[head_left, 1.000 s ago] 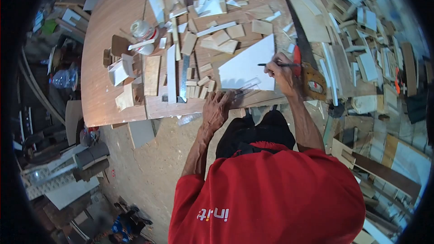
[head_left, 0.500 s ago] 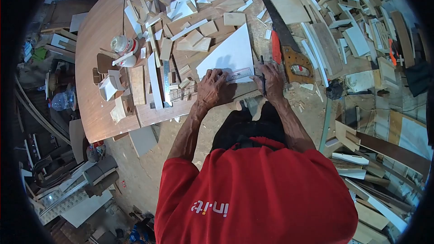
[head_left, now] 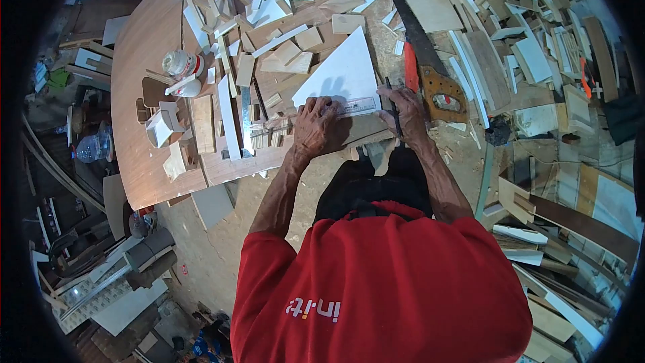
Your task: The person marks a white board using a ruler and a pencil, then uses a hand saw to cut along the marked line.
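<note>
Scraps (head_left: 299, 64) litter table (head_left: 149, 40); left hand (head_left: 316, 129), open, flattens ruler (head_left: 361, 105) on board (head_left: 351, 67), likely against slipping; right hand (head_left: 410, 119) grips pen (head_left: 396, 118).

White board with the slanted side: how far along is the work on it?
Seemingly early. Done: the board has its slanted side and lies flat on the table, a clear ruler along its near edge. In hand: the left hand steadies it; the right hand holds a dark pencil. Likely left: marking, as no drawn line is discernible.
</note>
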Motion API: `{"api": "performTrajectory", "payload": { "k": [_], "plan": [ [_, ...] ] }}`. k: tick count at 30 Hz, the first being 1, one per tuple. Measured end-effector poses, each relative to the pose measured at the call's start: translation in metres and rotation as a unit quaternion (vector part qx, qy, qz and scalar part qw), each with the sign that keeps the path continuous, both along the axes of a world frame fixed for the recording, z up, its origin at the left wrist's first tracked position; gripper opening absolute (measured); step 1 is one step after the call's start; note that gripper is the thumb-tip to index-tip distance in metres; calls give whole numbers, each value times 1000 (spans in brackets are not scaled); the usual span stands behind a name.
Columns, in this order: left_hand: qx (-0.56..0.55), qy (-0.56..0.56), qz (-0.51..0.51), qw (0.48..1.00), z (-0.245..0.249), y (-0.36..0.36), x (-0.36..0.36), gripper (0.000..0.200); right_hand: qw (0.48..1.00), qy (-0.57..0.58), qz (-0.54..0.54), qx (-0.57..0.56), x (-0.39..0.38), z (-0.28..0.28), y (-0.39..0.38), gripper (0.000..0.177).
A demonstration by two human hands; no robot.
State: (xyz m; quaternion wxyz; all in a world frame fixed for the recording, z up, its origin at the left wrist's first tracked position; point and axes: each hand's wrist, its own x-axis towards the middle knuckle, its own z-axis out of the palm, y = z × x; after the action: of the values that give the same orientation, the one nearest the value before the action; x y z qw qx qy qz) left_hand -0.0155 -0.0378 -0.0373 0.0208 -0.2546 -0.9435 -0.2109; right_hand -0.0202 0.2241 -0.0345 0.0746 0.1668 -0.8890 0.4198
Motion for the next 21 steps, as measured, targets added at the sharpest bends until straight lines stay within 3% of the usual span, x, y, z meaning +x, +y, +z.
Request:
{"api": "performTrajectory", "payload": {
  "k": [9, 21],
  "plan": [
    [6, 5, -12, 1000, 2, 6, -5, 46, 988, -67, -117, -70, 26, -8, -8, 37],
    [22, 0, -12, 1000, 3, 12, -5, 42, 985, -24, -142, -98, 27, -17, -17, 30]
  ]
}}
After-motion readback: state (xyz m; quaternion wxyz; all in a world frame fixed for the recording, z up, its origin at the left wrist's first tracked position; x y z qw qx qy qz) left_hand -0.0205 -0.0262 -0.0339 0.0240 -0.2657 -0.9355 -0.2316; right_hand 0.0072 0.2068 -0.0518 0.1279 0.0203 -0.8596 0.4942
